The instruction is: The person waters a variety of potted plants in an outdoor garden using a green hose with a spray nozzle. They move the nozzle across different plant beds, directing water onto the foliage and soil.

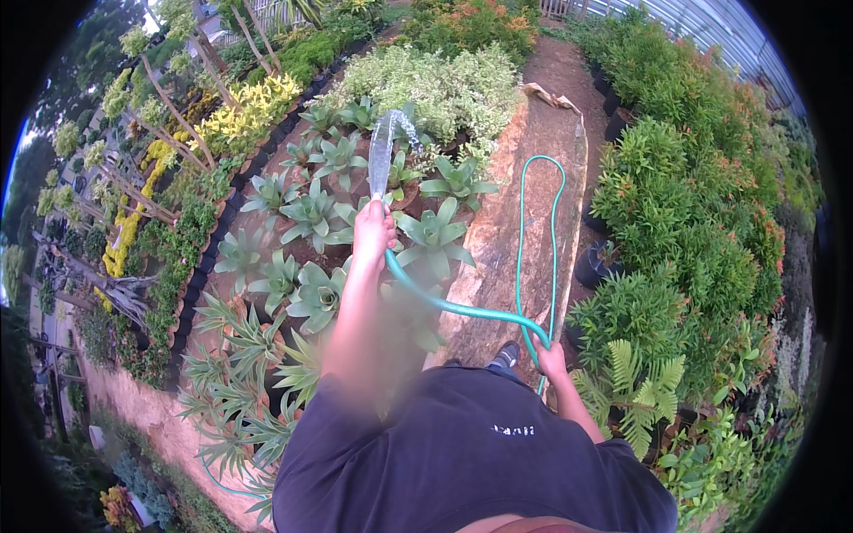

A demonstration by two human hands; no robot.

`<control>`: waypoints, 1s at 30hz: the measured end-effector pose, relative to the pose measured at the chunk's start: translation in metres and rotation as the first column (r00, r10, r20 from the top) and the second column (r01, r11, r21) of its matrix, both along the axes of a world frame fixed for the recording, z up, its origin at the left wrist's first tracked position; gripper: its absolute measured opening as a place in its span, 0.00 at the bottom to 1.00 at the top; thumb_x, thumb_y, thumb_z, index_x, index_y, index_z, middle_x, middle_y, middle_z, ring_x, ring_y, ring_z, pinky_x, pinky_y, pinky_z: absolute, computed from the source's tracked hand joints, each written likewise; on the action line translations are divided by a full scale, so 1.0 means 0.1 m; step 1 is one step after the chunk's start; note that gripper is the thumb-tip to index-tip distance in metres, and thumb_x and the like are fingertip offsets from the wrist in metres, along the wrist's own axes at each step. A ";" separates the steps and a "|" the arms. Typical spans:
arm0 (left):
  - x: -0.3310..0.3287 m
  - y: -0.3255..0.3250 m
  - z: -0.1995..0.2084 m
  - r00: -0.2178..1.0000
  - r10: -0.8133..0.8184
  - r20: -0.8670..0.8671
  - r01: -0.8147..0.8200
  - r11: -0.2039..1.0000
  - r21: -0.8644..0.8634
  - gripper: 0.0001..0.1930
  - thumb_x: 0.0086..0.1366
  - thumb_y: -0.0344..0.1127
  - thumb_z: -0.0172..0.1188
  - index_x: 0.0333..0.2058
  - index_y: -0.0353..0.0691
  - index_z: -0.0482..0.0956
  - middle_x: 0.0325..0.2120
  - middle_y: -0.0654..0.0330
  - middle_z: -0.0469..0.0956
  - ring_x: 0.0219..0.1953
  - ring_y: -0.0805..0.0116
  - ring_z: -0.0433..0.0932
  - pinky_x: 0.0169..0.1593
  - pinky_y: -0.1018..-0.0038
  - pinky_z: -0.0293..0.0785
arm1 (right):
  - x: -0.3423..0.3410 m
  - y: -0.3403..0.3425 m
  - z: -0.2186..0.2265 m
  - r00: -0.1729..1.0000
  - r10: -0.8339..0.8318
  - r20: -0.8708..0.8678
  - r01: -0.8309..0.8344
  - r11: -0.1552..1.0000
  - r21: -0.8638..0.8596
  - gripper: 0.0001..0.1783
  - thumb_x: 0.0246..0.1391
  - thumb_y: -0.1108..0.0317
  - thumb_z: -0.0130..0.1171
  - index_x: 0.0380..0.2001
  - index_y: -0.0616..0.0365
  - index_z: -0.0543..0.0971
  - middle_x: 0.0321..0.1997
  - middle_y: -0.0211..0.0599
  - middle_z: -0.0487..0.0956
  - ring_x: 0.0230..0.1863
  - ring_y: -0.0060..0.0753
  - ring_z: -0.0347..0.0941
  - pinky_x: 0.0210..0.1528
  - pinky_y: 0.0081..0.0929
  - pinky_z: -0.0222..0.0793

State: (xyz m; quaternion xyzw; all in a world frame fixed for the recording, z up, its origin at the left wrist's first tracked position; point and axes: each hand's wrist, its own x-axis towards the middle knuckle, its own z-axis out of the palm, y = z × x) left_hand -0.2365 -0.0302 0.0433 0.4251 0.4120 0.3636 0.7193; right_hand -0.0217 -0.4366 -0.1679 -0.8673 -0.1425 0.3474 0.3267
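My left hand [373,233] is closed around the end of a green garden hose [480,311], held out ahead at arm's length. A stream of water [382,155] shoots up from the hose end, then curls over to the right. Below and around that hand grow broad-leaved rosette plants [313,215] with grey-green leaves. Low at my right side, my right hand [550,359] grips the same hose where it doubles back. From there a long narrow loop of hose [520,231] lies along the path ahead.
A worn brown path [498,258] runs ahead, with my shoe [505,355] on it. Bushy green shrubs [640,222] in black pots line the right, with a fern [633,400] nearer. Variegated pale foliage [426,89] stands beyond the rosettes. Spiky plants [249,373] grow at left.
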 end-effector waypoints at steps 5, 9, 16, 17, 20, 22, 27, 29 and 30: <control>-0.11 0.04 -0.01 0.997 0.076 0.019 -0.076 0.997 0.022 0.12 0.75 0.45 0.44 0.34 0.45 0.67 0.16 0.73 0.60 0.13 0.83 0.55 0.15 0.79 0.52 | -0.02 0.05 -0.01 0.999 0.019 0.039 -0.018 1.000 -0.012 0.28 0.62 0.46 0.59 0.27 0.65 0.82 0.20 0.42 0.78 0.26 0.36 0.76 0.35 0.40 0.70; -0.26 0.06 -0.03 0.990 0.141 0.030 -0.142 0.990 0.022 0.13 0.76 0.45 0.44 0.34 0.46 0.67 0.16 0.73 0.59 0.13 0.83 0.54 0.16 0.80 0.51 | -0.05 0.12 0.04 0.997 0.051 0.063 -0.051 0.999 0.004 0.27 0.62 0.47 0.59 0.30 0.67 0.83 0.20 0.44 0.78 0.25 0.37 0.75 0.35 0.42 0.69; -0.44 0.08 -0.06 0.979 0.198 0.053 -0.200 0.979 0.028 0.12 0.76 0.45 0.43 0.34 0.46 0.66 0.16 0.72 0.60 0.12 0.82 0.54 0.15 0.79 0.51 | -0.09 0.19 0.04 0.994 0.101 0.049 -0.103 0.994 0.031 0.31 0.63 0.43 0.58 0.28 0.67 0.82 0.20 0.40 0.76 0.25 0.31 0.71 0.34 0.39 0.68; -0.46 0.07 -0.06 0.978 0.204 0.050 -0.205 0.978 0.029 0.12 0.76 0.45 0.43 0.34 0.46 0.66 0.16 0.72 0.60 0.12 0.82 0.54 0.15 0.79 0.51 | -0.10 0.19 0.03 0.993 0.104 0.050 -0.106 0.994 0.032 0.31 0.63 0.43 0.58 0.28 0.67 0.82 0.20 0.40 0.76 0.25 0.30 0.71 0.34 0.39 0.68; -0.49 0.06 -0.04 0.976 0.213 0.041 -0.214 0.976 0.029 0.12 0.76 0.45 0.43 0.34 0.46 0.66 0.16 0.72 0.60 0.12 0.82 0.54 0.15 0.79 0.51 | -0.10 0.20 -0.02 0.990 0.116 0.077 -0.120 0.992 0.047 0.31 0.63 0.44 0.58 0.28 0.67 0.82 0.20 0.40 0.76 0.25 0.30 0.71 0.34 0.39 0.68; -0.51 0.06 -0.02 0.976 0.216 0.038 -0.217 0.976 0.031 0.12 0.76 0.46 0.43 0.35 0.46 0.66 0.16 0.72 0.60 0.12 0.82 0.54 0.15 0.79 0.51 | -0.11 0.21 -0.04 0.988 0.125 0.090 -0.131 0.990 0.053 0.31 0.63 0.44 0.58 0.28 0.67 0.82 0.20 0.40 0.76 0.25 0.30 0.71 0.34 0.39 0.68; -0.51 0.06 -0.01 0.975 0.218 0.044 -0.219 0.975 0.031 0.13 0.75 0.46 0.43 0.34 0.46 0.66 0.16 0.72 0.59 0.12 0.82 0.54 0.15 0.79 0.51 | -0.09 0.21 -0.02 0.985 0.159 0.068 -0.161 0.987 0.025 0.31 0.63 0.43 0.57 0.28 0.67 0.82 0.20 0.40 0.76 0.26 0.30 0.71 0.34 0.39 0.67; -0.51 0.06 -0.01 0.976 0.213 0.049 -0.215 0.976 0.034 0.13 0.75 0.47 0.44 0.35 0.46 0.66 0.16 0.72 0.59 0.12 0.82 0.54 0.15 0.79 0.51 | -0.09 0.20 -0.01 0.984 0.163 0.073 -0.166 0.986 0.033 0.32 0.63 0.43 0.57 0.28 0.67 0.82 0.19 0.40 0.75 0.25 0.30 0.70 0.34 0.39 0.67; -0.51 0.06 -0.01 0.976 0.211 0.051 -0.213 0.976 0.036 0.13 0.75 0.47 0.44 0.35 0.46 0.66 0.16 0.73 0.59 0.12 0.82 0.54 0.15 0.79 0.51 | -0.10 0.20 -0.01 0.983 0.165 0.078 -0.168 0.985 0.039 0.32 0.64 0.42 0.57 0.28 0.67 0.81 0.19 0.40 0.75 0.25 0.30 0.70 0.34 0.39 0.67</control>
